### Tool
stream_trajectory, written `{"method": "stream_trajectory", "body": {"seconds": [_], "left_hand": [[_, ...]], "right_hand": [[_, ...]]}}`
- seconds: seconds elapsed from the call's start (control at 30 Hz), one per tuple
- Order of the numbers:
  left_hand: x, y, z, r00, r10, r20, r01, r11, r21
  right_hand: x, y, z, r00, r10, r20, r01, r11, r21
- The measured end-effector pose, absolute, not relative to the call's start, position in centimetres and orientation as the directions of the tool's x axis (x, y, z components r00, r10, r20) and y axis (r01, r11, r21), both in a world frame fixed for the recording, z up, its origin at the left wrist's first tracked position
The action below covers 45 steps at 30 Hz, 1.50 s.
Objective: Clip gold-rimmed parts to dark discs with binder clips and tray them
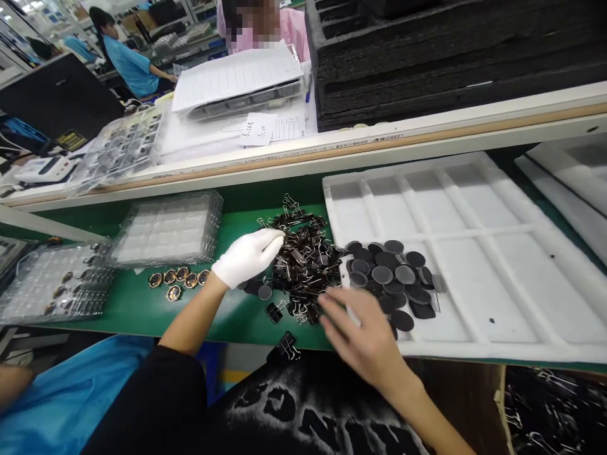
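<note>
My left hand (249, 256), in a white glove, is over the left side of a heap of black binder clips (308, 253). Its fingertips are pinched together, and whatever they hold is hidden. My bare right hand (363, 328) is slightly blurred, its fingers spread at the heap's lower right edge. Something small and white shows between its fingers; I cannot tell what it is. Dark round discs (386, 272) lie piled on a white foam tray (455, 237), just beyond the right hand. A loose binder clip (287, 346) rests at the bench's front edge.
Several gold-rimmed round pieces (174, 292) lie on the green bench (137, 309), left of my left hand. Behind them are stacked clear plastic trays (165, 227). A white shelf edge (294, 158) crosses above the bench. More clips fill a box (554, 411) at lower right.
</note>
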State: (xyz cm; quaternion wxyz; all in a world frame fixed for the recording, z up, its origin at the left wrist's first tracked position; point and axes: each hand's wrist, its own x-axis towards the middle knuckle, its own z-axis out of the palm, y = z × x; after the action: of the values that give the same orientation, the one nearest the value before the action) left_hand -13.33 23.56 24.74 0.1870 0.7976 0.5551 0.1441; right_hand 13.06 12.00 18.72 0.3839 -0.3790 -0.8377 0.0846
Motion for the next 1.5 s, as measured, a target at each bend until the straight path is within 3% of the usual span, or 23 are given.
{"method": "stream_trajectory", "body": {"seconds": [0.1, 0.2, 0.27, 0.37, 0.57, 0.7, 0.83, 1.07, 1.17, 1.3, 1.4, 1.5], "left_hand": [[-14.2, 26.7, 25.5, 0.326, 0.945, 0.022, 0.881, -0.312, 0.355], [-13.8, 32.0, 24.4, 0.256, 0.967, 0.004, 0.918, -0.245, 0.313], [-12.9, 35.7, 23.0, 0.245, 0.956, -0.163, 0.938, -0.191, 0.288], [-11.4, 40.0, 20.8, 0.246, 0.923, -0.294, 0.944, -0.160, 0.287], [-9.0, 43.6, 18.6, 0.275, 0.865, -0.420, 0.942, -0.154, 0.299], [-9.1, 43.6, 18.8, 0.331, 0.860, -0.389, 0.915, -0.192, 0.355], [-10.0, 42.9, 19.4, 0.342, 0.880, -0.330, 0.899, -0.205, 0.386], [-9.8, 42.3, 18.7, 0.326, 0.886, -0.328, 0.925, -0.228, 0.304], [-8.9, 42.3, 17.9, 0.377, 0.856, -0.354, 0.915, -0.285, 0.286], [-8.2, 42.4, 17.1, 0.465, 0.796, -0.387, 0.881, -0.370, 0.296], [-8.3, 42.4, 17.0, 0.482, 0.799, -0.358, 0.870, -0.391, 0.301], [-8.6, 42.5, 17.3, 0.494, 0.797, -0.347, 0.863, -0.403, 0.304]], "right_hand": [[10.8, 10.1, 16.4, -0.709, 0.474, 0.522, 0.342, 0.879, -0.333], [8.3, 9.5, 13.7, -0.848, 0.358, 0.392, 0.279, 0.929, -0.245], [7.2, 9.3, 12.5, -0.861, 0.349, 0.370, 0.297, 0.935, -0.191], [6.9, 9.4, 11.9, -0.828, 0.400, 0.394, 0.373, 0.916, -0.148], [6.8, 10.5, 12.2, -0.634, 0.572, 0.521, 0.607, 0.785, -0.125], [6.3, 10.9, 12.2, -0.491, 0.640, 0.591, 0.721, 0.679, -0.137], [6.2, 10.7, 12.5, -0.492, 0.644, 0.587, 0.710, 0.686, -0.157], [9.6, 8.9, 14.0, -0.507, 0.606, 0.612, 0.654, 0.734, -0.185], [14.6, 7.3, 13.9, -0.434, 0.591, 0.680, 0.734, 0.670, -0.114], [21.9, 5.6, 12.2, -0.362, 0.563, 0.743, 0.891, 0.442, 0.100], [24.5, 5.4, 10.2, -0.319, 0.649, 0.691, 0.931, 0.349, 0.102], [24.6, 5.9, 8.1, -0.347, 0.662, 0.665, 0.914, 0.399, 0.079]]}}
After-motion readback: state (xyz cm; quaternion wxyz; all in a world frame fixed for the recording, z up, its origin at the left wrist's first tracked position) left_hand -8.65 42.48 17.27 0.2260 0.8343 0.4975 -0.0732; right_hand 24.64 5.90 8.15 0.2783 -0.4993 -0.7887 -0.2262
